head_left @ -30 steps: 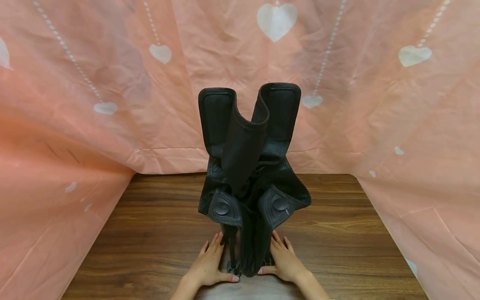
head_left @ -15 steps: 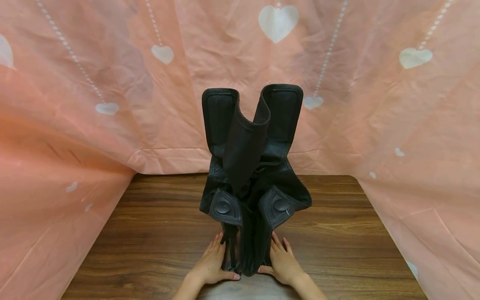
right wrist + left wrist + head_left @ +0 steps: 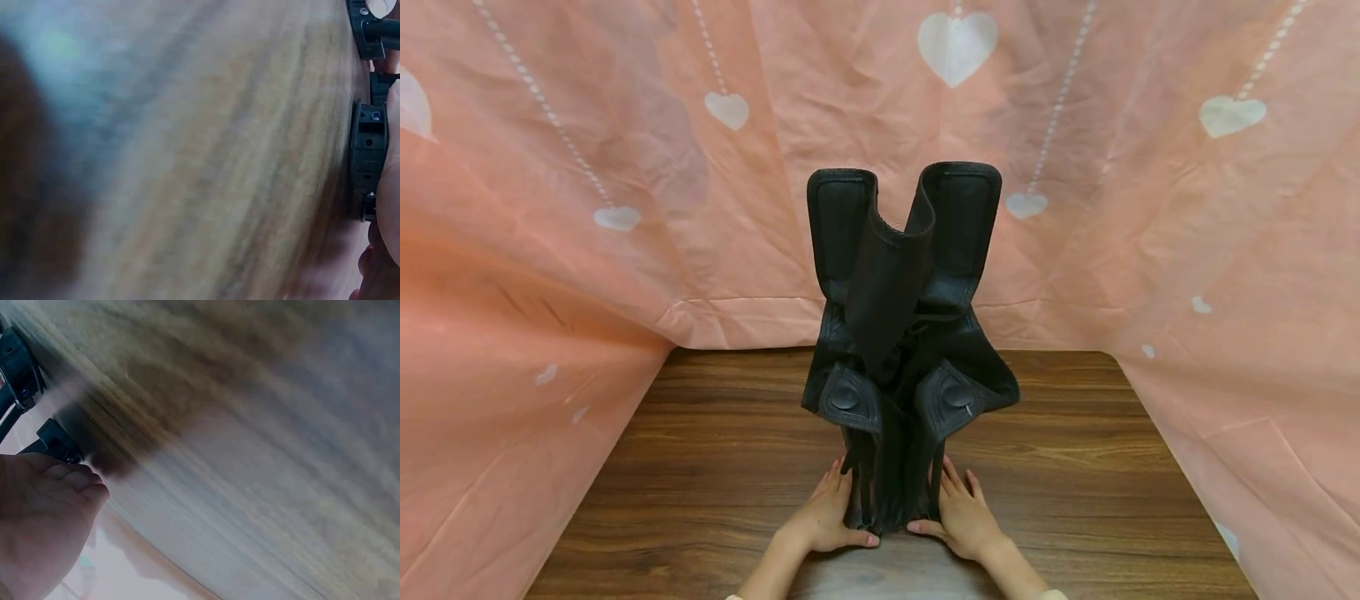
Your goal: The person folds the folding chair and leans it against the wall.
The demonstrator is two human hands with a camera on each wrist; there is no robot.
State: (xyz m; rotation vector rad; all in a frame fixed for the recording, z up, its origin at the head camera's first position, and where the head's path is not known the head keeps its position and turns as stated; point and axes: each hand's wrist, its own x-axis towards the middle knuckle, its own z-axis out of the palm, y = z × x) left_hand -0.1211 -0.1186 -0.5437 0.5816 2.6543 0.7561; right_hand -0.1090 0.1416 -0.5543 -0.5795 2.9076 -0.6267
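Note:
A black folding chair (image 3: pixel 886 308), collapsed with its fabric bunched up, stands upright on the wooden table in the head view. Slim legs run down to dark plastic feet (image 3: pixel 369 147) with small screws, seen in the right wrist view. On the left, my left hand (image 3: pixel 827 512) holds the base, thumb across the front and fingers along the side. My right hand (image 3: pixel 964 510) grips the opposite side in the same way, thumb at the front. In the left wrist view, fingertips (image 3: pixel 94 490) lie right by a foot (image 3: pixel 59 440). Fabric hides part of the legs.
The wooden table (image 3: pixel 1075 492) extends to both sides of the chair. A pink cloth (image 3: pixel 1150 208) with white hearts hangs behind it and along both sides.
The chair's base has shifted slightly away from me, and both hands have moved with it. Its legs look drawn closer together, and the top has risen a little in the view.

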